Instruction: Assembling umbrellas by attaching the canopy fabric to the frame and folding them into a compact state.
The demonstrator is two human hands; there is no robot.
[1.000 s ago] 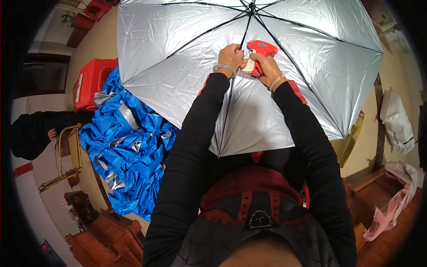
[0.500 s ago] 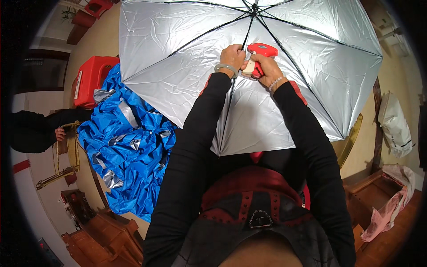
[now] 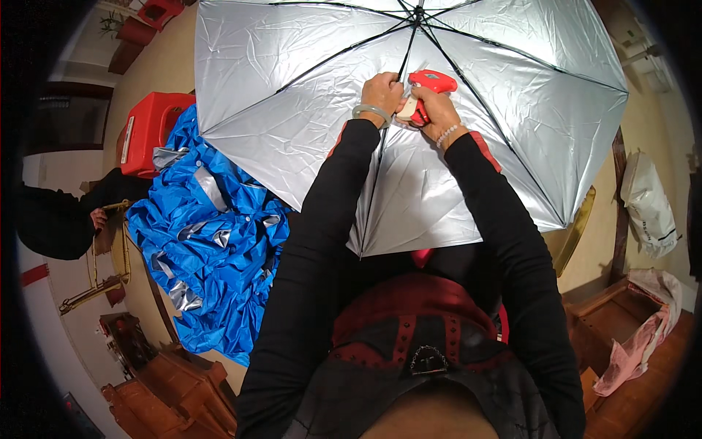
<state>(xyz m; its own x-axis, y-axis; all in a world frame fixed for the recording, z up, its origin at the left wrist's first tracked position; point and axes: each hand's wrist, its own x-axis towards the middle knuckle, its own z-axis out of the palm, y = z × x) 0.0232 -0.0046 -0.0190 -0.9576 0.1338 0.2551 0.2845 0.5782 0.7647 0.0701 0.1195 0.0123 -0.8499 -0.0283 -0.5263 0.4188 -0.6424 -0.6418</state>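
An opened umbrella [image 3: 292,66] with silver lining and black ribs spreads in front of me, its inner side up. My left hand [image 3: 382,95], with a bangle at the wrist, is closed with bent fingers on a black rib and the silver cloth around it. Close beside it on the right, my right hand [image 3: 437,113] is wrapped round a red and cream hand tool [image 3: 433,81], whose exact kind I cannot make out. The tool's cream end points toward my left fingers. What lies between the hands is partly hidden.
A crumpled heap of blue fabric with silver patches [image 3: 212,234] lies at my left, near a red plastic stool [image 3: 153,135]. Another person's hand [image 3: 99,218] touches a gold frame at far left. Wooden furniture [image 3: 599,322] and a white sack [image 3: 649,205] stand right.
My right hand and forearm have shifted slightly left, with the tool still held. My left hand stays on the rib. At far left, the other person's sleeve has moved a little.
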